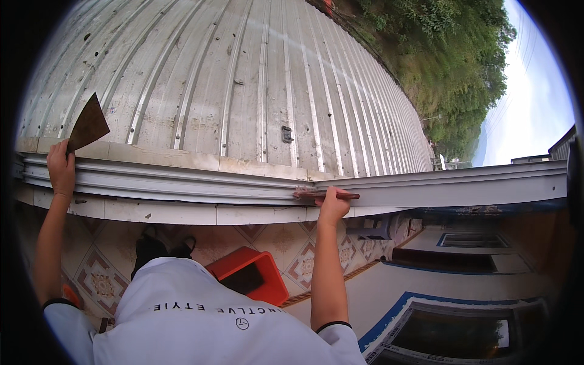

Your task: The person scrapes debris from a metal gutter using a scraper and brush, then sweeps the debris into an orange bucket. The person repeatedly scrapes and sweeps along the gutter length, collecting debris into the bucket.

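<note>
In my left hand (pixel 61 168) is a dark, fan-shaped blade (pixel 90 125), like a scraper or a piece of sheet; its wide end points up over the roof edge. My right hand (pixel 334 206) grips the reddish-brown handle of a paintbrush (pixel 315 195). The brush's bristles touch the white metal window track (pixel 182 182), close to the corner where it meets the upright frame piece (pixel 442 185). Grooves run lengthwise along the track. Below it lies a tiled sill edge (pixel 159 214).
Beyond the track spreads a ribbed metal roof (pixel 196 82) with a small dark metal part (pixel 287 134) on it. A red plastic bin (pixel 269 278) stands on the patterned tile floor (pixel 292 260) beside me. A grey-blue stool (pixel 372 230) is farther right, near a wall window (pixel 451 326).
</note>
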A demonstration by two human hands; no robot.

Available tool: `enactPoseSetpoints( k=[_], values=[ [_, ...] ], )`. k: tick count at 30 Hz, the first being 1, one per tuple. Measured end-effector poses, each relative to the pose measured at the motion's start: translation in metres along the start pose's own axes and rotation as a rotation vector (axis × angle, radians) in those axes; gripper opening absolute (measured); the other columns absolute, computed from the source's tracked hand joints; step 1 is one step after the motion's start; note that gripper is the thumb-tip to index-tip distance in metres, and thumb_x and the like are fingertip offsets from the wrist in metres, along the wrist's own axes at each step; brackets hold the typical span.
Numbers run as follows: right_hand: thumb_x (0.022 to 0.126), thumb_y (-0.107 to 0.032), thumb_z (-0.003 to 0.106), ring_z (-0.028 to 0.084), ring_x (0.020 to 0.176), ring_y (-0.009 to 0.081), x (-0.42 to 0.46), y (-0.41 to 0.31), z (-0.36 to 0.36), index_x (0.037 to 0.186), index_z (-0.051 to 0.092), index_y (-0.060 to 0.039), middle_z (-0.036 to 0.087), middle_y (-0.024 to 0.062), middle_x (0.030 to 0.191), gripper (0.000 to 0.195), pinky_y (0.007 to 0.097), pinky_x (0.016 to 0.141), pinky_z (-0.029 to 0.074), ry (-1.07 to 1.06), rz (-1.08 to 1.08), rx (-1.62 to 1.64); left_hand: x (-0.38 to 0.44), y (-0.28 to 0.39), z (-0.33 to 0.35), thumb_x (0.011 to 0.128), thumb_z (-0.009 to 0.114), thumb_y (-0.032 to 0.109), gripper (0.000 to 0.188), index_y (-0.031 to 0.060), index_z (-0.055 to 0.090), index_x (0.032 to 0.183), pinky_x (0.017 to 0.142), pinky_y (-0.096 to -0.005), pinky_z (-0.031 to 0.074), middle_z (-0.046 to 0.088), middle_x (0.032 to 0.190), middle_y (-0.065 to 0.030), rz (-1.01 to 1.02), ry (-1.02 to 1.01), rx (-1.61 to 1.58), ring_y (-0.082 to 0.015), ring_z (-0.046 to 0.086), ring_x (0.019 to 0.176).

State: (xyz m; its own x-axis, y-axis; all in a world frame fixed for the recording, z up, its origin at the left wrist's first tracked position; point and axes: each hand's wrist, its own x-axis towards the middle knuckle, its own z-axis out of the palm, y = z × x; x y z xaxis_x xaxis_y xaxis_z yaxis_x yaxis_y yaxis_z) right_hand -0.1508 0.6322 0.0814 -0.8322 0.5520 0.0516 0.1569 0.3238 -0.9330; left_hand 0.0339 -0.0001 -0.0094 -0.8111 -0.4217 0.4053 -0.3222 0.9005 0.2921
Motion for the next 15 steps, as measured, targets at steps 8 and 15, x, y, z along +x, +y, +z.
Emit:
enactPoseSetpoints(
  k=[8,15],
  values=[
    [0.077,-0.011,0.060,0.058,0.060,0.0194,-0.002,0.007,0.012,0.088,0.048,0.0006,0.057,0.0111,0.083,0.019,0.0307,0.040,0.053,0.113,0.009,-0.025,0.000,0.001,0.002,0.077,0.050,0.002,0.028,0.0004,0.053,0.105,0.080,-0.0406,0.038,0.056,0.092,-0.0137,0.004,-0.019,-0.019,-0.0328,0.049,0.090],
    [0.080,-0.012,0.058,0.056,0.068,0.0184,-0.016,0.015,0.006,0.094,0.052,0.0017,0.055,0.0122,0.089,0.020,0.0299,0.046,0.055,0.144,-0.147,-0.049,-0.001,-0.001,0.003,0.077,0.049,0.002,0.028,0.0003,0.052,0.106,0.081,-0.0407,0.038,0.055,0.095,-0.0139,0.017,-0.012,0.003,-0.0329,0.049,0.092]
  ],
)
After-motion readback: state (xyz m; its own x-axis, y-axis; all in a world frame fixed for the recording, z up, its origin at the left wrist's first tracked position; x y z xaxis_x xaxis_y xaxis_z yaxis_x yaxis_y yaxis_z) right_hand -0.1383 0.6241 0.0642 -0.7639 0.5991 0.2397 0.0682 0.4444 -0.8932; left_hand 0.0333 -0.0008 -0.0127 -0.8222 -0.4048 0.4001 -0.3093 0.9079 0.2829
